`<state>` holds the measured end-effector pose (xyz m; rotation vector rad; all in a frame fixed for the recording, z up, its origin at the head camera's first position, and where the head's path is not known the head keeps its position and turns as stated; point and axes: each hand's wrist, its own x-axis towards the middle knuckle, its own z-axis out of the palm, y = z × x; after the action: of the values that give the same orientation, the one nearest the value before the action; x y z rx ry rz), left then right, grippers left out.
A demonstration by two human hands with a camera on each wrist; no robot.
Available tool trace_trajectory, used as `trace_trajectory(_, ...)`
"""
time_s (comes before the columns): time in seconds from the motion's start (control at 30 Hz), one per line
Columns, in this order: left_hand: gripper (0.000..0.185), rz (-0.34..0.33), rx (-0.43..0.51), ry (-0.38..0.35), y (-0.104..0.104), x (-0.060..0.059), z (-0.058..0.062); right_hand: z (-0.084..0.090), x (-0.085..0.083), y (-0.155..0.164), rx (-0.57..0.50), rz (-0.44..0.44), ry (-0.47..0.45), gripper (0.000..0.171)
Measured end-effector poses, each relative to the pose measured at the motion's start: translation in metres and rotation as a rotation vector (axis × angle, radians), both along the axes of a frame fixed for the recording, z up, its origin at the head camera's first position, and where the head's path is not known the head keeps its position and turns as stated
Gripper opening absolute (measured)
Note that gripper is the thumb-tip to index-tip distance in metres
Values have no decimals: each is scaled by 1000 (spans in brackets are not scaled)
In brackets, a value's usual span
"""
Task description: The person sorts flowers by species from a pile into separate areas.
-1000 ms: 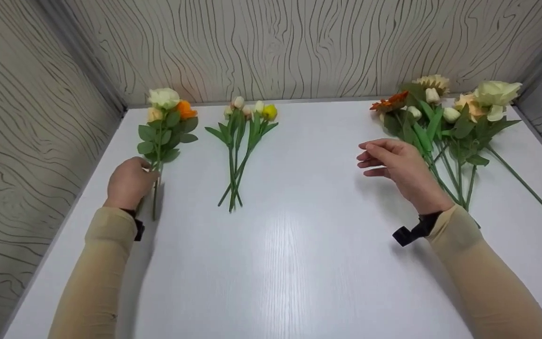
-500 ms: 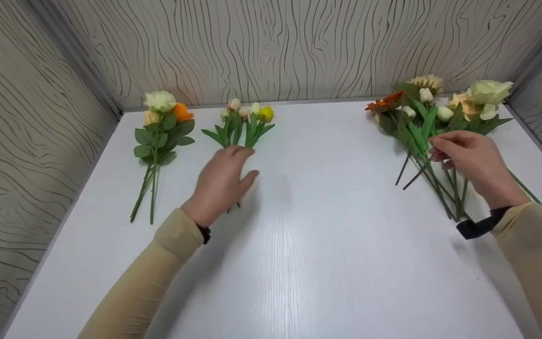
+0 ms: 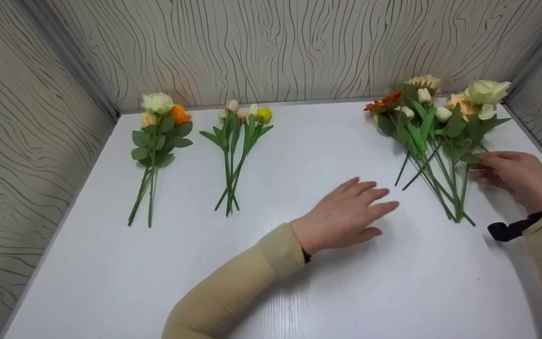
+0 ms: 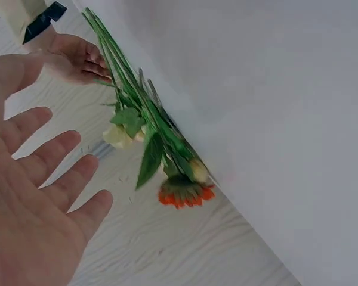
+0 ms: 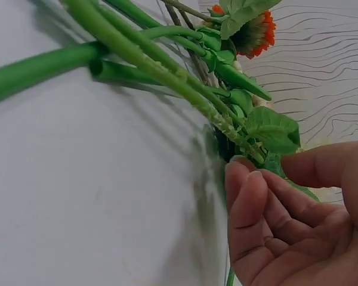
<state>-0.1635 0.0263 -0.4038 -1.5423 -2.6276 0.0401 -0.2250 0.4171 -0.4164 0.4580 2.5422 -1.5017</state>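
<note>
My left hand (image 3: 346, 216) is over the middle of the white table, fingers spread and holding nothing. In the left wrist view its palm and fingers (image 4: 53, 190) face the right-hand pile of artificial flowers (image 3: 440, 122). That pile mixes an orange-red gerbera (image 3: 384, 102), white tulips (image 3: 443, 114) and a large cream rose (image 3: 487, 92), with green stems crossing toward me. My right hand (image 3: 518, 176) is at the right side of these stems, fingers loosely bent. In the right wrist view, a gap shows between its thumb (image 5: 322, 164) and fingertips, close beside the stems (image 5: 185, 89) and a leaf.
Several roses (image 3: 158, 103), white, peach and orange, lie bunched at the left of the table (image 3: 181, 263). Tulips (image 3: 235, 136) with crossed stems lie to their right. Wood-patterned panels (image 3: 271, 47) stand along the back and sides. Bare white tabletop lies between the tulips and the right pile.
My left hand has left the rose stems, passed over the tulips and moved right to mid-table. My right hand has moved right, across to the far side of the right pile's stems.
</note>
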Motion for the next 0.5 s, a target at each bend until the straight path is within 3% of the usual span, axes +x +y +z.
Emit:
trace_trajectory(0.13,64,-51,-40,13,31,10,-5,-7,1,-3,-14,57,-31,68)
trace_trajectory(0.23,63,-68,-36,7,43,15,-8,-11,2,-5,-27,63,-36,65)
trace_trajectory(0.5,59,-61,-13,-40,43,14,-13,-14,2,-4,-88,9,-30,60)
